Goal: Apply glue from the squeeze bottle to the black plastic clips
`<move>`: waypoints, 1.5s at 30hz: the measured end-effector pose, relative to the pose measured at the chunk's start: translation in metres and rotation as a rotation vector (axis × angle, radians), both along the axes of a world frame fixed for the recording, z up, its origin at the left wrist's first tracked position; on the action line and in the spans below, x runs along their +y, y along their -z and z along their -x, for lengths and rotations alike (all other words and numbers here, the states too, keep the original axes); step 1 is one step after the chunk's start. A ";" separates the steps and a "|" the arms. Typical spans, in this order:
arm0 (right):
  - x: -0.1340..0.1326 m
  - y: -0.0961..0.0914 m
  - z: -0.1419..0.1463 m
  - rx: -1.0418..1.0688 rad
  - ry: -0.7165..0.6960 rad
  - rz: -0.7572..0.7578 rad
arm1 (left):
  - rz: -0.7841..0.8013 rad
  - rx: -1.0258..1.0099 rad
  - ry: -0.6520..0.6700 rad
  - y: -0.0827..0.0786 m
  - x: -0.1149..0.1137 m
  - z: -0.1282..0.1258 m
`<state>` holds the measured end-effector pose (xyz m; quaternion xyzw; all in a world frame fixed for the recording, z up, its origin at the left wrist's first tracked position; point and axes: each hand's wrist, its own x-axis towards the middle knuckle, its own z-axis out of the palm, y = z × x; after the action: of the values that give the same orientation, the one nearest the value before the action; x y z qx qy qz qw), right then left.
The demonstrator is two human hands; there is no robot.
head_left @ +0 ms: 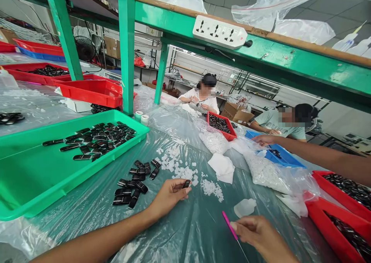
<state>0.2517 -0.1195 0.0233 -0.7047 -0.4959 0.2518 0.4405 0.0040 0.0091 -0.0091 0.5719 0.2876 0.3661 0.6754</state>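
Note:
My left hand [169,195] rests on the plastic-covered table [188,224] and pinches a small black glossy piece [186,184] between thumb and fingers. Just left of it lies a loose group of the same black pieces [136,182]. My right hand [259,234], at the lower right, is closed on a thin pink-handled tool [228,224] whose tip points up and left. Small white bits [185,173] lie scattered beyond my left hand. A green tray [34,178] on the left holds several more black pieces [95,139].
Another person's arm [315,155] reaches in from the right over a blue tray [285,158]. Red trays [333,232] of black pieces stand at the right edge. A white cloth [222,167], bags of white bits [265,172], a small red tray [222,124] and two seated workers lie beyond.

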 end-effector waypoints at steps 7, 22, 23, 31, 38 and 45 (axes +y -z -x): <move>0.062 -0.002 0.075 -0.610 -0.312 -0.004 | 0.024 0.000 -0.020 -0.009 0.002 0.003; 0.101 0.042 0.078 -0.591 -0.218 -0.207 | 0.153 -0.062 0.001 -0.010 0.000 0.003; 0.099 0.042 0.078 -0.543 -0.198 -0.218 | 0.152 -0.060 0.011 -0.010 0.000 0.003; 0.072 0.033 0.084 -0.075 -0.046 -0.280 | -0.017 -0.032 0.220 0.000 -0.004 0.001; 0.060 0.031 0.099 0.227 -0.064 -0.304 | -0.168 0.005 0.261 -0.004 -0.007 0.002; 0.057 0.034 0.100 0.207 -0.074 -0.376 | -0.184 0.042 0.255 -0.005 -0.010 0.003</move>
<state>0.1517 -0.0625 -0.0107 -0.5617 -0.5118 0.2419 0.6034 0.0006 -0.0008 -0.0045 0.6709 0.1920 0.2899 0.6550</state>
